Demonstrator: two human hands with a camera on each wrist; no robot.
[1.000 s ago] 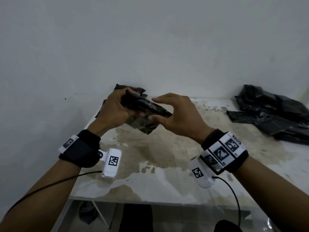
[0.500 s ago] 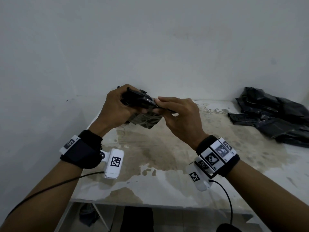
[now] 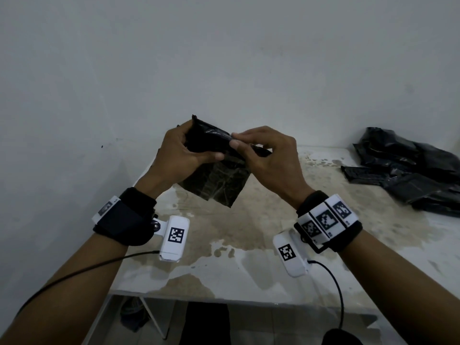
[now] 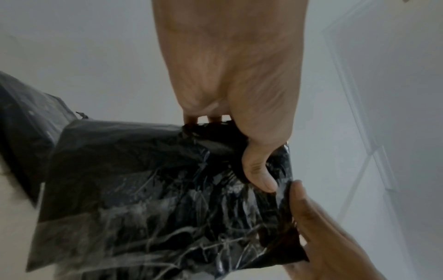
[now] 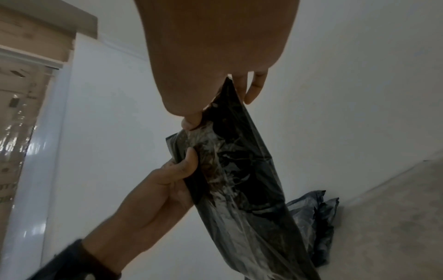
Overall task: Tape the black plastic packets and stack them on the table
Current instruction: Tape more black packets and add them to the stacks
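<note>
Both hands point(image 3: 179, 150) point(image 3: 271, 158) pinching black packet point(image 3: 211, 143)

Both hands hold one black packet point(image 3: 207, 141) up above the stained table point(image 3: 249, 257), near the wall. The left hand point(image 3: 179, 155) grips its left end; the right hand point(image 3: 268, 155) pinches its top edge. More packets point(image 3: 410, 170) lie heaped at the table's far right.

- stained white table point(image 3: 249, 270), brownish blotches all over
- plain white wall point(image 3: 224, 58) behind
- window frame point(image 5: 36, 94) off to one side
</note>
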